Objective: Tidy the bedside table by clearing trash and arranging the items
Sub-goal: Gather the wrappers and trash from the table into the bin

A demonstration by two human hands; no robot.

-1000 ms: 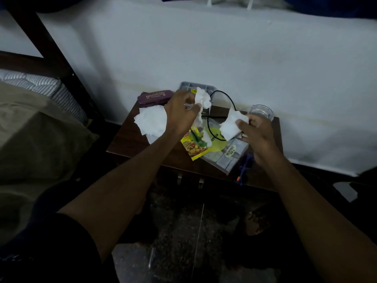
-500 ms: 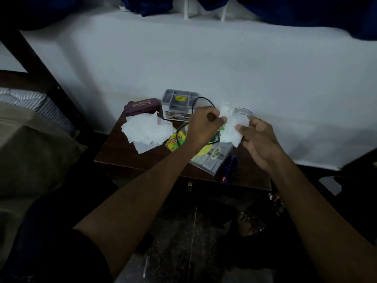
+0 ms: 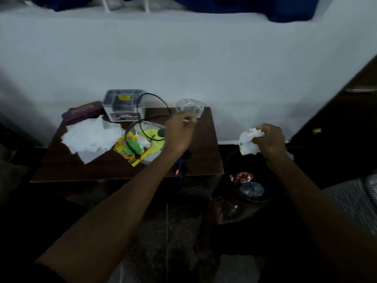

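Head view, dim and soft: the right hand [image 3: 269, 140] grips a crumpled white tissue wad [image 3: 248, 143] out past the right edge of the bedside table [image 3: 114, 168], above a dark bin [image 3: 253, 193] on the floor whose rim is barely readable. The left hand [image 3: 179, 135] hovers over the table's back right corner just in front of a clear glass [image 3: 189, 108], blurred, so I cannot tell whether its curled fingers hold anything. Flat tissues [image 3: 91, 137], a yellow packet [image 3: 132, 149], a black cable [image 3: 155, 115] and a grey organizer [image 3: 123, 105] lie on the table; the left forearm partly covers a blue pen [image 3: 177, 172].
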